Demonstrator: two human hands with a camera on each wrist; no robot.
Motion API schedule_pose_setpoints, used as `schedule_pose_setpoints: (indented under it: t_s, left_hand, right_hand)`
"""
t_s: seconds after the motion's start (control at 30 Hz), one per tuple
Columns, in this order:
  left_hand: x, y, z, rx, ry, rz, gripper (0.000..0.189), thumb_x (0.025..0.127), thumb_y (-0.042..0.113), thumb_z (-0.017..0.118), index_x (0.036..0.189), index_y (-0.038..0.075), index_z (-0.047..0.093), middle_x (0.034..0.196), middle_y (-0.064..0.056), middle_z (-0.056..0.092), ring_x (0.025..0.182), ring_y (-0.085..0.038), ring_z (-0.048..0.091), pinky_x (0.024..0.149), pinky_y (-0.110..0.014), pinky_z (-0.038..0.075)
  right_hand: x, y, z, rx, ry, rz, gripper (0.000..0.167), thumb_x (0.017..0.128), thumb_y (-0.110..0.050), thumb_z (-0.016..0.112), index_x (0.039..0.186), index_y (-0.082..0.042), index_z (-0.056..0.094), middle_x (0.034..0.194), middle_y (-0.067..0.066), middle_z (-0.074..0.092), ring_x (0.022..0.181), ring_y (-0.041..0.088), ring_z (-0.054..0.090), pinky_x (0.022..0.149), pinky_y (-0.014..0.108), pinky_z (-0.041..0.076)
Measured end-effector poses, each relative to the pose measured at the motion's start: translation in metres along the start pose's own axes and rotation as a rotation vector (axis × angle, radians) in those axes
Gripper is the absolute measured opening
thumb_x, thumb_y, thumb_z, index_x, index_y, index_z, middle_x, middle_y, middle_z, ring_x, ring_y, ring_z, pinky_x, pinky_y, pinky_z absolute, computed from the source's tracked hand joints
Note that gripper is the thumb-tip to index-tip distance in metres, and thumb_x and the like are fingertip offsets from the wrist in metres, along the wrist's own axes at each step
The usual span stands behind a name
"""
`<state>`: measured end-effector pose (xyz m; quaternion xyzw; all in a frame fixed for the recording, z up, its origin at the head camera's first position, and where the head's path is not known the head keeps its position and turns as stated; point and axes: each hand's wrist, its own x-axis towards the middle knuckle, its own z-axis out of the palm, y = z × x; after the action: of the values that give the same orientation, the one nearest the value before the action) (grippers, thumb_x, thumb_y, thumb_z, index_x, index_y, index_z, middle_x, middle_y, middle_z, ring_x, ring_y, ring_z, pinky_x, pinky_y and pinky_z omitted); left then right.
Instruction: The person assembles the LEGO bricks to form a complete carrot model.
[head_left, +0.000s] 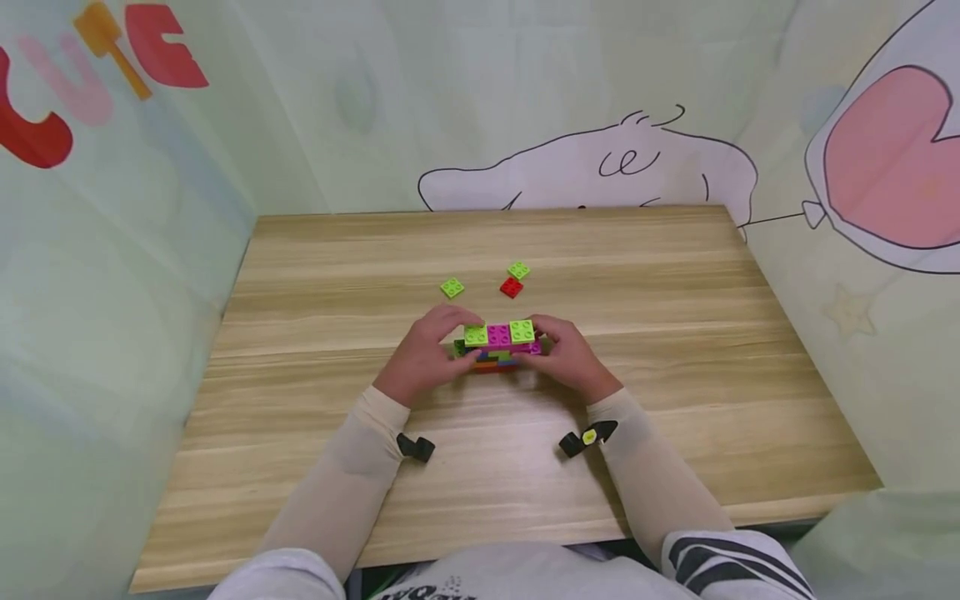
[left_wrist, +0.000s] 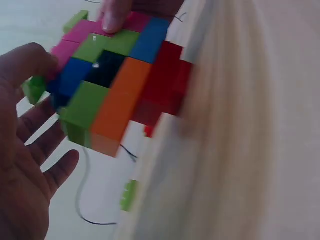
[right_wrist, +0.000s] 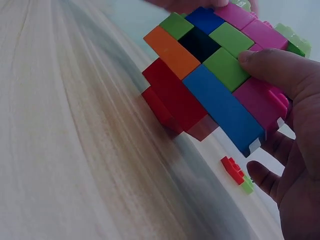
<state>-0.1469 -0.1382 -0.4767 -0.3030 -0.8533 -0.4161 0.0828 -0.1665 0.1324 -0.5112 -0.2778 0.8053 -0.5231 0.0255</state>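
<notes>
A built block of toy building bricks [head_left: 498, 336] stands on the wooden table, centred between both hands. Two lime green bricks with a magenta one between them top it. Blue, lime, orange and red bricks show in layers beneath, with a dark gap in the front wall [right_wrist: 200, 44]. My left hand [head_left: 426, 357] grips its left end, thumb in front and fingers reaching over the top. At the right end my right hand [head_left: 573, 360] holds it, the thumb [right_wrist: 265, 64] pressed on the lime and magenta bricks of the front.
Beyond the block lie a loose lime green brick [head_left: 452, 287], a second lime brick [head_left: 518, 270] and a red brick [head_left: 512, 287] close to it. The wooden table [head_left: 315, 292] meets a printed cloth backdrop [head_left: 360, 133] at the back and sides.
</notes>
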Motion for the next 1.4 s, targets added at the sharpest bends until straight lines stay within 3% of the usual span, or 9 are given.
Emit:
schedule_pose_setpoints:
  t_s: [0.17,0.33,0.5,0.63,0.8,1.03,1.2,1.3,1.4]
  left_hand:
    - [-0.010,-0.016,0.010,-0.110,-0.071,-0.212,0.053,0.086,0.021,0.086,0.134,0.016,0.064,0.127,-0.002,0.069,0.114,-0.019,0.063,0.098,-0.045,0.055]
    - [-0.015,-0.023,0.012,-0.103,-0.083,-0.251,0.044,0.086,0.024,0.086,0.125,0.012,0.071,0.120,-0.002,0.072,0.105,-0.020,0.065,0.093,-0.044,0.057]
    - [-0.015,-0.024,0.012,-0.113,-0.073,-0.244,0.042,0.085,0.022,0.087,0.123,0.012,0.071,0.118,-0.002,0.072,0.102,-0.019,0.064,0.090,-0.042,0.058]
    - [-0.015,-0.024,0.015,-0.142,-0.086,-0.264,0.041,0.085,0.023,0.087,0.123,0.015,0.072,0.119,0.000,0.071,0.104,-0.018,0.063,0.090,-0.040,0.058]
    - [-0.015,-0.026,0.018,-0.167,-0.085,-0.259,0.041,0.085,0.022,0.087,0.124,0.016,0.072,0.119,0.002,0.071,0.103,-0.017,0.063,0.089,-0.039,0.058]
    - [-0.015,-0.028,0.017,-0.145,-0.076,-0.253,0.043,0.085,0.022,0.087,0.125,0.017,0.071,0.119,0.002,0.071,0.103,-0.016,0.064,0.089,-0.038,0.059]
    - [-0.015,-0.028,0.015,-0.134,-0.076,-0.237,0.043,0.085,0.021,0.087,0.125,0.015,0.071,0.118,0.001,0.071,0.103,-0.016,0.064,0.088,-0.038,0.059]
    - [-0.014,-0.028,0.014,-0.148,-0.069,-0.232,0.042,0.085,0.021,0.087,0.123,0.015,0.072,0.118,0.001,0.071,0.103,-0.016,0.064,0.089,-0.037,0.059]
    - [-0.014,-0.027,0.016,-0.158,-0.066,-0.212,0.041,0.085,0.021,0.088,0.122,0.014,0.072,0.118,0.000,0.072,0.103,-0.016,0.064,0.091,-0.038,0.058]
  right_hand:
    - [0.001,0.010,-0.005,0.090,0.010,0.023,0.032,0.096,-0.013,0.074,0.126,-0.006,0.069,0.119,0.010,0.071,0.111,0.024,0.062,0.104,0.047,0.047]
    - [0.022,0.036,-0.015,0.100,0.150,0.076,0.032,0.106,-0.020,0.057,0.131,-0.004,0.067,0.124,0.014,0.069,0.116,0.027,0.062,0.103,0.044,0.047]
    - [0.060,0.059,-0.024,-0.184,0.190,0.110,0.038,0.104,-0.026,0.064,0.139,-0.010,0.064,0.131,0.010,0.066,0.117,0.028,0.060,0.102,0.045,0.048]
    - [0.081,0.068,-0.028,-0.470,0.064,0.101,0.048,0.105,-0.025,0.061,0.152,-0.020,0.053,0.154,0.003,0.051,0.136,0.031,0.046,0.114,0.051,0.036]
    - [0.090,0.070,-0.027,-0.681,-0.042,0.093,0.043,0.108,-0.022,0.054,0.151,-0.026,0.055,0.156,-0.001,0.049,0.137,0.033,0.043,0.106,0.054,0.035]
    - [0.081,0.066,-0.029,-0.588,0.051,0.102,0.036,0.101,-0.014,0.066,0.137,-0.011,0.066,0.133,0.011,0.062,0.122,0.035,0.052,0.106,0.052,0.038]
    - [0.059,0.047,-0.034,-0.332,0.192,0.124,0.037,0.099,-0.012,0.069,0.136,-0.008,0.066,0.129,0.010,0.063,0.123,0.030,0.056,0.109,0.050,0.043]
    - [0.045,0.018,-0.036,-0.208,0.240,0.055,0.037,0.098,-0.011,0.072,0.134,-0.008,0.068,0.127,0.007,0.064,0.122,0.026,0.058,0.105,0.050,0.047]
    - [0.029,-0.017,-0.035,-0.198,0.186,-0.078,0.037,0.094,-0.011,0.077,0.129,-0.007,0.071,0.123,0.007,0.067,0.118,0.026,0.060,0.101,0.051,0.049]
